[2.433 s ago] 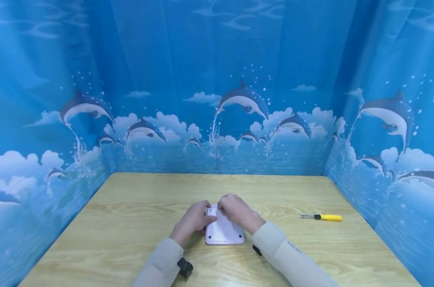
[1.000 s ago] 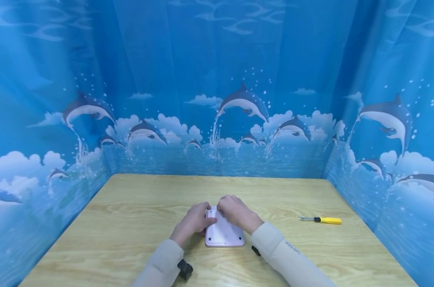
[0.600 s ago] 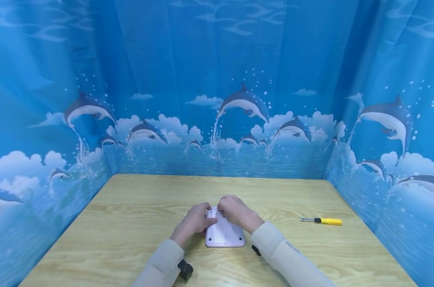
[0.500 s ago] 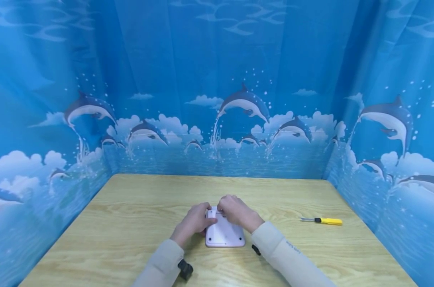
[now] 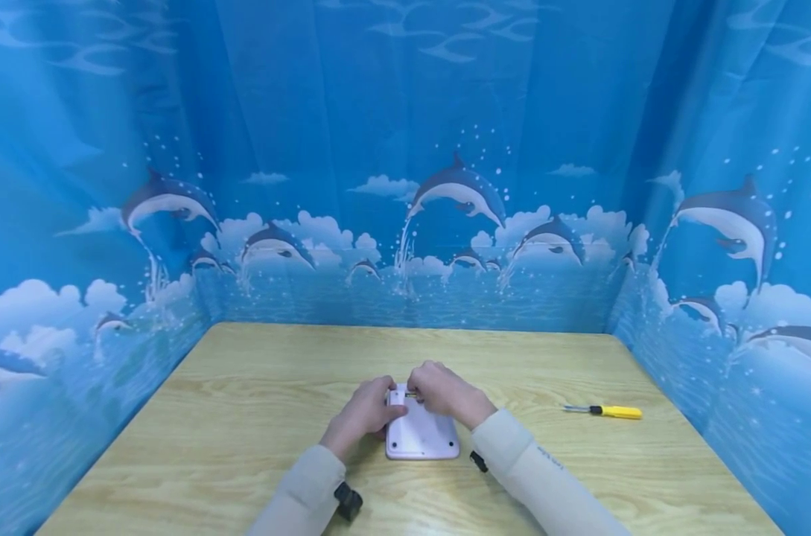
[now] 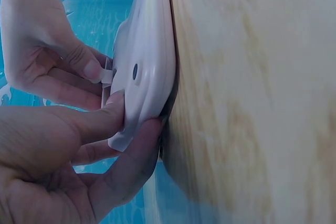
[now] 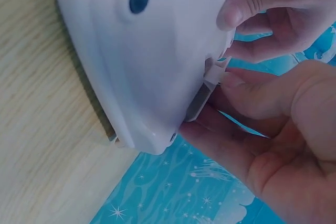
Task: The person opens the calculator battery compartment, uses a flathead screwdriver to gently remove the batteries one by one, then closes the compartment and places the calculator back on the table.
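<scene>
A pale pink calculator [image 5: 421,439] lies face down on the table, dark round feet on its back. My left hand [image 5: 361,409] grips its far left corner, thumb on the back and fingers at the edge. At the far edge my right hand [image 5: 445,391] pinches the small battery cover [image 7: 215,72] between thumb and fingers. That cover is tilted up out of the back, as the right wrist view shows. Part of the opening under it shows in the head view; its inside is mostly hidden by the right hand. The calculator's keys face the table, out of sight.
A screwdriver [image 5: 616,412] with a yellow handle lies on the wooden table [image 5: 244,417], right of the hands. Blue curtains [image 5: 405,298] printed with dolphins stand around the table's back and sides.
The battery cover has come up under my right fingers, and a dark slot with a yellowish glint now shows at the calculator's far edge. My left hand has kept its hold.
</scene>
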Motion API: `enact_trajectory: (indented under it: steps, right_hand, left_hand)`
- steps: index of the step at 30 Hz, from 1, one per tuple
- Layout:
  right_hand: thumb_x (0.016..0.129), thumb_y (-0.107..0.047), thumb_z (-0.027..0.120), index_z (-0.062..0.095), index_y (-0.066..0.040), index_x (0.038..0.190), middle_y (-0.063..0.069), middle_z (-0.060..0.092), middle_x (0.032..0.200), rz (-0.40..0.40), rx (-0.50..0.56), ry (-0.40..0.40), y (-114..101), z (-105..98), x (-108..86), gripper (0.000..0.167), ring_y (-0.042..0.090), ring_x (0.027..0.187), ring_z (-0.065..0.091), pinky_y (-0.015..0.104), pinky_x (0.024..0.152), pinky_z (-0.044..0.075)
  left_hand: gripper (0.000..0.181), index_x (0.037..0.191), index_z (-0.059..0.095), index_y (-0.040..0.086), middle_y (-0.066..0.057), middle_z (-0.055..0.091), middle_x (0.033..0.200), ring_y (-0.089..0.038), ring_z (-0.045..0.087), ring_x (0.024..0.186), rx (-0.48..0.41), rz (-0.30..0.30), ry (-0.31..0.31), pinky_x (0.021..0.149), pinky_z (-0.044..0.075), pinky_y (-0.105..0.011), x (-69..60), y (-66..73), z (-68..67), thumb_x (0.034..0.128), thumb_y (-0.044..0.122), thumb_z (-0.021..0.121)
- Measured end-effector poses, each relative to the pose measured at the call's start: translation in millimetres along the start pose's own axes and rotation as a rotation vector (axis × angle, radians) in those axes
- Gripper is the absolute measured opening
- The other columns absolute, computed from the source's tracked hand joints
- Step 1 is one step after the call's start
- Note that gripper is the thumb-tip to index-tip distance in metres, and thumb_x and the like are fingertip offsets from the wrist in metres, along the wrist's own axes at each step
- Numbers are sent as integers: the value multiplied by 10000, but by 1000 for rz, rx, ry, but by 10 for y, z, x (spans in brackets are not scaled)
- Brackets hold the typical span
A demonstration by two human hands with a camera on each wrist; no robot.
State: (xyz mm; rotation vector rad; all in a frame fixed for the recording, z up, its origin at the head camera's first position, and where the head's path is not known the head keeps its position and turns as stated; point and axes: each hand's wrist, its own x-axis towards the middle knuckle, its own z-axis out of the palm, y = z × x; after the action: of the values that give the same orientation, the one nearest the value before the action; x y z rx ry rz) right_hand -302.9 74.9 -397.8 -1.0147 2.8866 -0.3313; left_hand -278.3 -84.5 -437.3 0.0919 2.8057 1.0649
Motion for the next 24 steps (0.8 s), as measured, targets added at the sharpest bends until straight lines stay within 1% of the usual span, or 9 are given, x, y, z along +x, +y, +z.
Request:
enact_trajectory:
  steps: [4, 12, 15, 17, 20, 24]
  right_hand:
    - [874, 113, 692, 794, -50, 1032, 75, 770, 884, 6, 2, -15, -5, -5, -10, 248, 74, 683, 584, 159, 642, 543]
    - [861, 126, 689, 793, -50, 990, 56, 744, 816, -8, -3, -7, -17, -37, -19, 241, 78, 653, 553, 159, 617, 522]
    - [857, 144, 676, 789, -54, 929, 22, 679, 725, -13, 2, -9, -9, -39, -18, 239, 71, 618, 509, 159, 588, 496]
    - [853, 160, 659, 772, -51, 856, -4, 597, 654, -18, 8, -11, -2, -39, -15, 239, 68, 588, 467, 156, 565, 468]
    - [853, 173, 640, 731, -60, 762, -34, 490, 597, -33, 16, -9, 8, -39, -12, 267, 62, 555, 417, 149, 537, 427]
    - [876, 153, 637, 715, -64, 734, -52, 474, 587, -53, 18, 1, 18, -38, -7, 270, 56, 541, 402, 140, 523, 402]
  left_hand:
    - [377, 1242, 605, 6, -106, 641, 902, -184, 634, 633, -20, -9, -5, 506, 566, -283, -22, 16, 7, 943, 178, 758]
    - [395, 1252, 602, -2, -113, 648, 897, -181, 634, 618, -19, 0, 2, 492, 558, -279, -8, 10, 1, 940, 179, 762]
    - [400, 1257, 600, -3, -115, 649, 900, -181, 634, 610, -18, -1, -2, 489, 558, -279, -9, 12, -3, 941, 183, 762]
    - [403, 1263, 598, -1, -116, 649, 907, -181, 634, 609, -17, -5, -4, 487, 557, -278, -11, 13, -2, 944, 185, 760]
    - [408, 1274, 594, 1, -116, 645, 911, -180, 633, 612, -16, -11, -4, 490, 560, -277, -16, 16, 0, 948, 186, 755]
    - [406, 1277, 592, 3, -108, 631, 893, -182, 636, 613, -19, -18, -3, 493, 568, -280, -23, 20, 1, 948, 180, 753]
